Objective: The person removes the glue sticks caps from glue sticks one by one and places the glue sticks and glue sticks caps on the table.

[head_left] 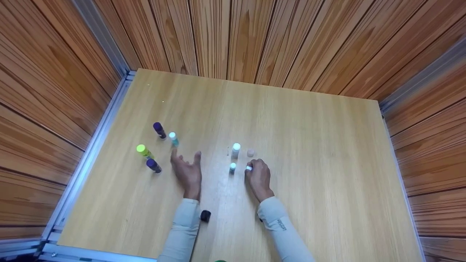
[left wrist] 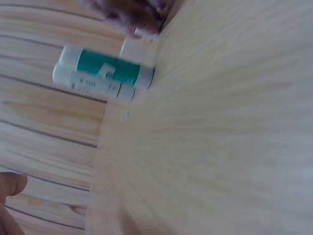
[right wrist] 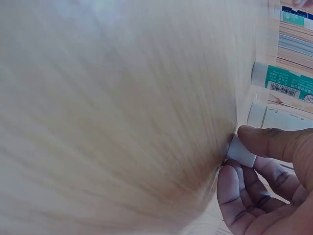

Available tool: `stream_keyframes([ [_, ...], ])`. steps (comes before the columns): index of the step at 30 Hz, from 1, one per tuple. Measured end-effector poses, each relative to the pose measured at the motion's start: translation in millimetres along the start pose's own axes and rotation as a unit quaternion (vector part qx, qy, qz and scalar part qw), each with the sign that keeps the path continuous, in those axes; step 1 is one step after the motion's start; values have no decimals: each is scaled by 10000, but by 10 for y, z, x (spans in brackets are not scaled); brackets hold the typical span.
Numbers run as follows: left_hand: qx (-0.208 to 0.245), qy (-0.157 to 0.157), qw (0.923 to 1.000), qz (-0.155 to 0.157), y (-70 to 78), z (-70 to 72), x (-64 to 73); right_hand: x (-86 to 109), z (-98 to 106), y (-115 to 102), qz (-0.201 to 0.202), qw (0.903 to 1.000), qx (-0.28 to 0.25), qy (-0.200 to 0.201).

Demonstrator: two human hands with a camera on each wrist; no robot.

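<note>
My right hand point(head_left: 259, 178) pinches a small white cap point(right wrist: 242, 151) between thumb and fingers, low at the tabletop. Just to its left stand a white glue stick point(head_left: 236, 151) and a teal glue stick with a white cap point(left wrist: 107, 67). A pale pinkish cap point(head_left: 250, 153) sits beyond my right hand. My left hand point(head_left: 187, 174) has its thumb and index finger spread and holds nothing. Its index fingertip is right at the base of another teal glue stick point(head_left: 174, 139) in the head view.
Left of my left hand stand a dark purple glue stick point(head_left: 159, 130), a lime green one point(head_left: 145, 151) and a second purple one point(head_left: 154, 166). A black block point(head_left: 205, 216) lies beside the left sleeve. Wood-panel walls point(head_left: 247, 40) border the table point(head_left: 327, 163).
</note>
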State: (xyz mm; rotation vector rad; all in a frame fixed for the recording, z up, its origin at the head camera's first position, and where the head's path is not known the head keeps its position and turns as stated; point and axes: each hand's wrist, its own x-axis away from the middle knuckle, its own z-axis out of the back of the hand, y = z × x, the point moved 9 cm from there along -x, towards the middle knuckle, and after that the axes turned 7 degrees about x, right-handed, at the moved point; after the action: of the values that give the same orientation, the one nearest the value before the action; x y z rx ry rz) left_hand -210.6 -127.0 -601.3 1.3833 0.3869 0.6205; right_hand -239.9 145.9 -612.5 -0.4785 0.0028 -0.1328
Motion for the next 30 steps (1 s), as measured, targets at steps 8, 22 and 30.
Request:
stream_keyframes([
  [8,440,261,9985,211,-90,53,-315,9,-3,-11,123,9999,80,-19],
  [22,69,476,9974,535,-147,40,-676,6,-24,15,-137,9997,-51,-201],
  [30,-67,407,9982,428,-142,43,-758,11,-33,21,-206,9993,-147,-265],
])
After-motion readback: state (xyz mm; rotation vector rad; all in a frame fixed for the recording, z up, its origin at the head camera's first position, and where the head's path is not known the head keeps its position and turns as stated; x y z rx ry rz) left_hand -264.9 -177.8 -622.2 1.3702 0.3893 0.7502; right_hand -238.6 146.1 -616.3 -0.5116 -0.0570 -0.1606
